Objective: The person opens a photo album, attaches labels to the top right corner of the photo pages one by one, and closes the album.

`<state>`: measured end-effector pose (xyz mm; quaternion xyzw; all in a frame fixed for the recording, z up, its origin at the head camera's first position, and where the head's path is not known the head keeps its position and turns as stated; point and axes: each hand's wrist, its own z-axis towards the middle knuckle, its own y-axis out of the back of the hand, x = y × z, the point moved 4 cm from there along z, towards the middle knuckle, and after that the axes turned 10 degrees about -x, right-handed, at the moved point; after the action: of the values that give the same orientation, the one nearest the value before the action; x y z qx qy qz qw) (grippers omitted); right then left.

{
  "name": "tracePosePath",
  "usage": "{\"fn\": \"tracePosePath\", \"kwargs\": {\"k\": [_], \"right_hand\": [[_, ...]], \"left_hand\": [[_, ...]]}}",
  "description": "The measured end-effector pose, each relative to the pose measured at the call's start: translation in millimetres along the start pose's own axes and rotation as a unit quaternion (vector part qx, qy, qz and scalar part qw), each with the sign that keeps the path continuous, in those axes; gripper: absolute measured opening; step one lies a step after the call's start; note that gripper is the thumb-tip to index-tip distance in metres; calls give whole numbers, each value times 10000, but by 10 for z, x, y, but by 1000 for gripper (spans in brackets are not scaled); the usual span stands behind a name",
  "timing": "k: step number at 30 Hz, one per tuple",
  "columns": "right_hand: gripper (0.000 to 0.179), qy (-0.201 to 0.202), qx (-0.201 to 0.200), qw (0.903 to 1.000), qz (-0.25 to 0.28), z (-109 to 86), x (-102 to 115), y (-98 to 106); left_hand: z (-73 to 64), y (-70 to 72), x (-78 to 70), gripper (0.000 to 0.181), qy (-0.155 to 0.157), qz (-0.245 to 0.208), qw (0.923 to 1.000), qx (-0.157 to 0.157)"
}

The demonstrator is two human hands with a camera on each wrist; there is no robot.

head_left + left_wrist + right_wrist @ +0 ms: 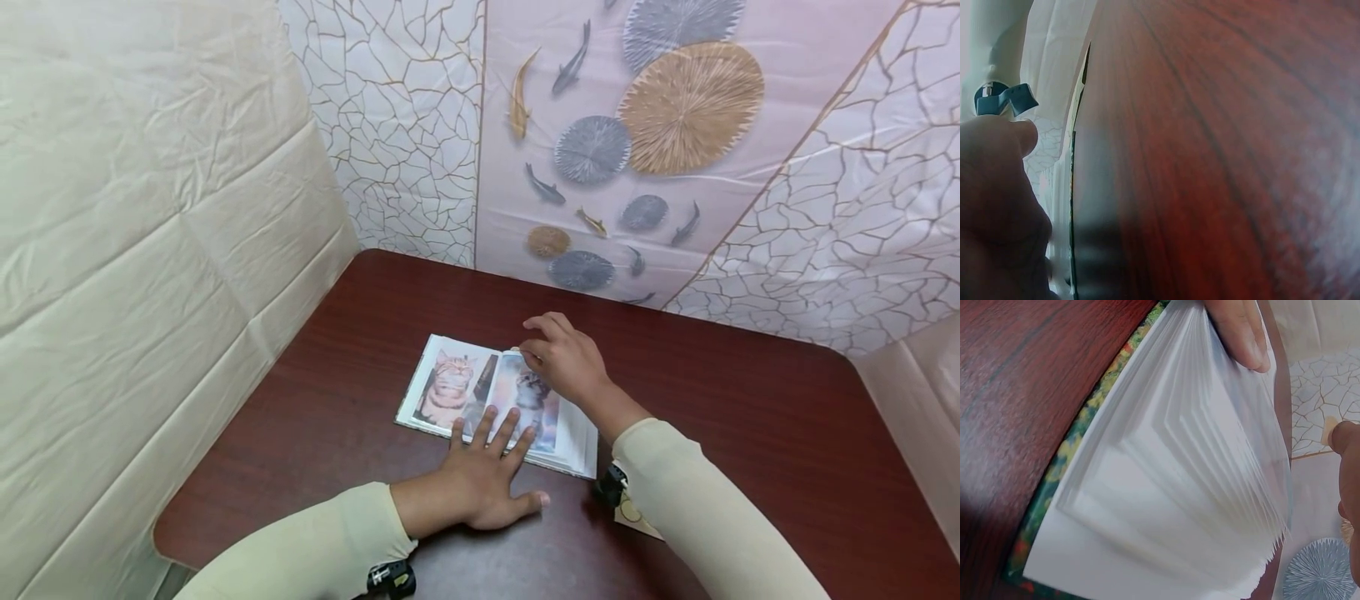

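A photo album (420, 400) lies spread on the table, with a cat picture (452, 379) on its left page and another cat picture (531, 392) on its right page. My left hand (483, 483) rests palm down at the album's near edge, its spread fingertips on the pages. Over the far edge of the right page is my right hand (566, 354), its fingers loosely bent and nothing visible between them. The right wrist view shows the album's fanned white pages (1166, 462) and its green patterned cover (1054, 475). Left fingers (1244, 337) press the pages there.
The album lies on a dark red-brown wooden table (315, 417). Partly hidden under my right forearm is a flat cream piece (636, 517) with a yellowish pattern. Cream cloth (150, 250) hangs at the left, and a patterned cloth (525, 225) stands behind the table.
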<state>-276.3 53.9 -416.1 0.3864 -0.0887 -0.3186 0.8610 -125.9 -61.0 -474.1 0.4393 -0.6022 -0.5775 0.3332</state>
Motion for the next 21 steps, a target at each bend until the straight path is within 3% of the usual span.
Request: {"fn": "tracePosePath", "kwargs": {"k": [13, 21], "right_hand": [[13, -93, 428, 9990, -33, 77, 61, -136], [12, -89, 371, 9993, 44, 100, 67, -216]], "left_hand": [[-3, 18, -6, 92, -3, 59, 10000, -70], [1, -5, 4, 92, 34, 16, 10000, -50]]}}
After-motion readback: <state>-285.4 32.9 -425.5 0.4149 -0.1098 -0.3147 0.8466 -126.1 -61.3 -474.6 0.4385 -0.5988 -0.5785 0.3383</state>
